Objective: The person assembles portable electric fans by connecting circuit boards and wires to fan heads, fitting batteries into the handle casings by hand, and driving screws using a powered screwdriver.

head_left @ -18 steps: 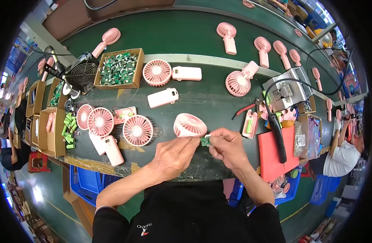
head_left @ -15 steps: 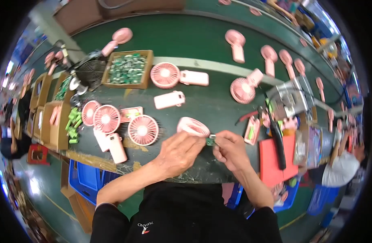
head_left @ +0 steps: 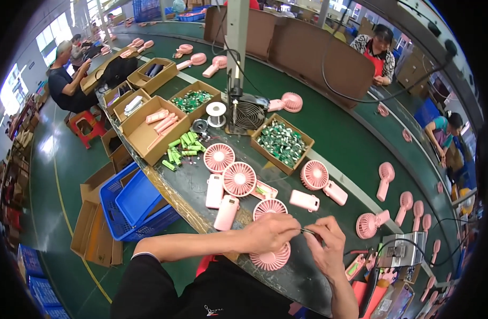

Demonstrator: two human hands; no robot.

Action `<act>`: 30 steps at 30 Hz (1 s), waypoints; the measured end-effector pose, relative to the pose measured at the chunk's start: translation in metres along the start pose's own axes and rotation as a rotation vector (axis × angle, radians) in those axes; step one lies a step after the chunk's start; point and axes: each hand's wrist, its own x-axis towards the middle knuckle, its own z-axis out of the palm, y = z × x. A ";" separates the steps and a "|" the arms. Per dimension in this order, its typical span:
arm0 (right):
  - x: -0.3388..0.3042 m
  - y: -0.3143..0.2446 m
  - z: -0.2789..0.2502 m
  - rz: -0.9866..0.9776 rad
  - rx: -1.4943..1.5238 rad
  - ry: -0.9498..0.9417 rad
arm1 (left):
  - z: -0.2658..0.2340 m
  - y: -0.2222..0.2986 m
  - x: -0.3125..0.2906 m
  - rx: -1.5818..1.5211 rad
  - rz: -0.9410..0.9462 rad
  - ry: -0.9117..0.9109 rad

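Now, from the left edge of the frame to the right:

Far left: a blue plastic crate (head_left: 140, 204) sits lower left, below the bench edge, ribbed and glossy beside flattened brown cardboard.

Upper left: open cardboard boxes (head_left: 148, 133) hold pale pink handle shells, and green cylindrical cells (head_left: 181, 147) lie loose just beside them.

Centre: round pink fan heads (head_left: 238, 178) with fine radial grilles lie flat on the dark green belt, near smooth white-pink handles (head_left: 226, 212).

Left hand (head_left: 270, 233): my fingers are curled shut, pinching a small thin part at the fingertips; I cannot tell what it is.

Workpiece: a pink fan head (head_left: 271, 259) lies face down just under my left hand, at lower centre, partly hidden by it.

Right hand (head_left: 329, 250): closed too, thumb and forefinger meeting the left at the same small part.

Risk: I judge the tiny piece could slip from so slight a pinch and drop among the fans, since both grips are fingertip only.

Right: a grey metal fixture (head_left: 400, 252) and red-handled tools (head_left: 358, 266) crowd my wrist; a snagged wire could tug the work.
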 end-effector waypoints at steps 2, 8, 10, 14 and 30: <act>0.032 -0.002 0.019 -0.065 0.075 -0.044 | -0.031 0.001 0.000 -0.066 -0.169 0.023; 0.120 0.007 0.087 -0.020 0.200 -0.352 | -0.127 -0.021 0.000 -0.137 -0.577 0.008; 0.147 0.009 0.110 0.038 0.259 -0.378 | -0.157 -0.036 0.009 -0.032 -0.569 -0.026; 0.180 0.010 0.156 0.016 0.311 -0.405 | -0.207 -0.046 0.017 0.202 -0.628 -0.088; 0.162 0.004 0.235 -0.528 -0.235 -0.400 | -0.173 -0.094 -0.078 -0.148 -0.925 0.283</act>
